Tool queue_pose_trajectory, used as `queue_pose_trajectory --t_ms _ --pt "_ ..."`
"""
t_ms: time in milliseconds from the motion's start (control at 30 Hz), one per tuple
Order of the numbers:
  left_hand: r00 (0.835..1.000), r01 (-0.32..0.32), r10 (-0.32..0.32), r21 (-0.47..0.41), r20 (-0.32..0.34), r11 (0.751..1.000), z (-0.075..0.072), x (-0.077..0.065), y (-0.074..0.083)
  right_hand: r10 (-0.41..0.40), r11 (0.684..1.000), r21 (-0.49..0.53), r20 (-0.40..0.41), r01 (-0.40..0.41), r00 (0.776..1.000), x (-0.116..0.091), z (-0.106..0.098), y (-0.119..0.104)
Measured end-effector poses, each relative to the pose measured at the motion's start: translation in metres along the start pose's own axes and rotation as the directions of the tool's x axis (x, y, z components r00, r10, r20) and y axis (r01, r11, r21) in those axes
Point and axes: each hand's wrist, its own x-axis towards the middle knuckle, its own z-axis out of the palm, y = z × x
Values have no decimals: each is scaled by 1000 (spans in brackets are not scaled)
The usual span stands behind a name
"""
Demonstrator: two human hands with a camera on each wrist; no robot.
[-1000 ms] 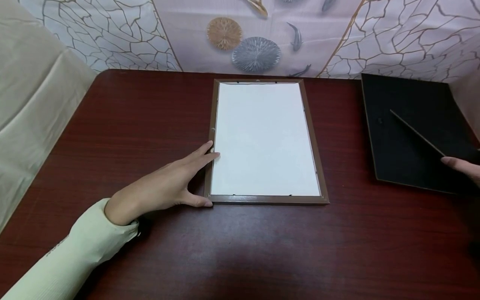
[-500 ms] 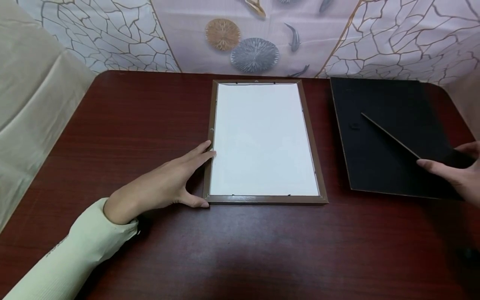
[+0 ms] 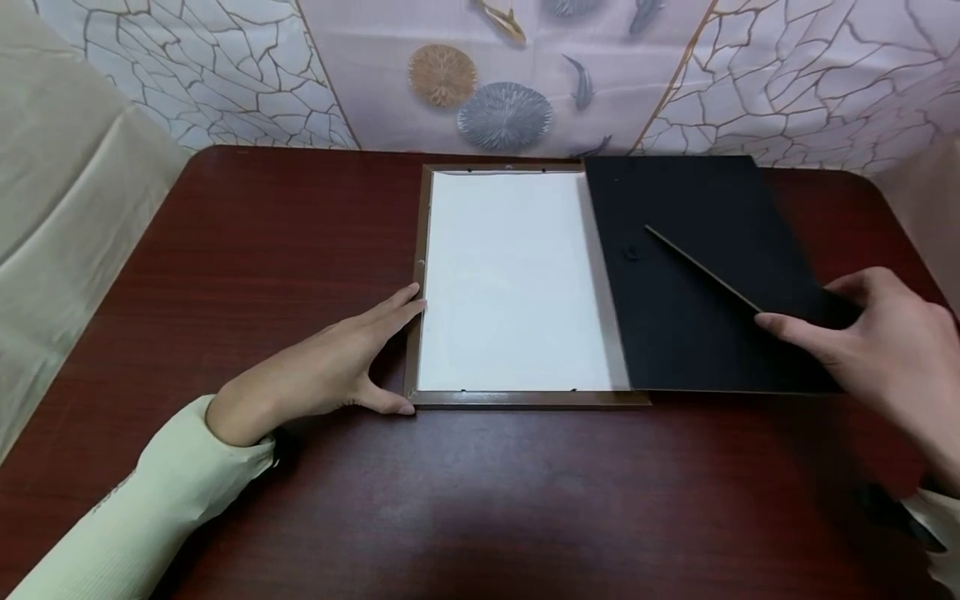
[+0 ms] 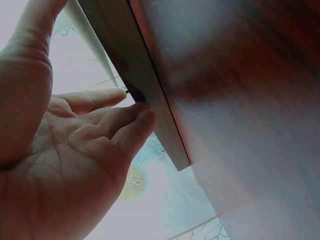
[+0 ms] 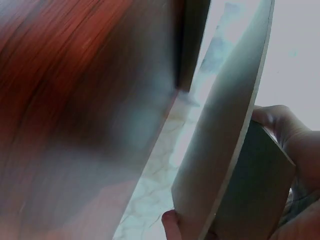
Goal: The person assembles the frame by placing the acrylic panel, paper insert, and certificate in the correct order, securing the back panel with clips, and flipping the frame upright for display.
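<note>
A brown picture frame lies back side up on the table, with a white sheet filling its opening. My left hand rests against the frame's left side, fingers extended to the rail and thumb near the lower left corner. In the left wrist view, the fingertips touch the rail. A black backing board with a stand leg overlaps the frame's right side. My right hand grips this board by its right part, thumb at the leg. The right wrist view shows the board raised and tilted above the tabletop.
The dark red wooden table has rounded far corners. Behind it hangs a patterned cloth. A plain pale cloth drapes along the left side.
My right hand has carried the backing board leftward from the far right until it overlaps the frame's right edge. My left hand has stayed at the frame's left side.
</note>
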Motion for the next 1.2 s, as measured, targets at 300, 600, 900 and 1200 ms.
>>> queue_pose_trajectory --t_ms 300,600,900,1200 --pt "1000 -7 7 6 -16 1000 2 -1 0 -145 988 67 89 139 985 -2 11 -60" --pt "1000 6 -6 7 -6 1000 3 0 -4 -227 970 108 98 217 969 -4 34 -106" --pt "1000 -3 3 6 -14 1000 3 0 -4 -270 962 79 119 262 956 -12 47 -131" --pt "1000 -8 8 5 -15 1000 2 0 -4 -262 965 45 125 259 957 -17 50 -145"
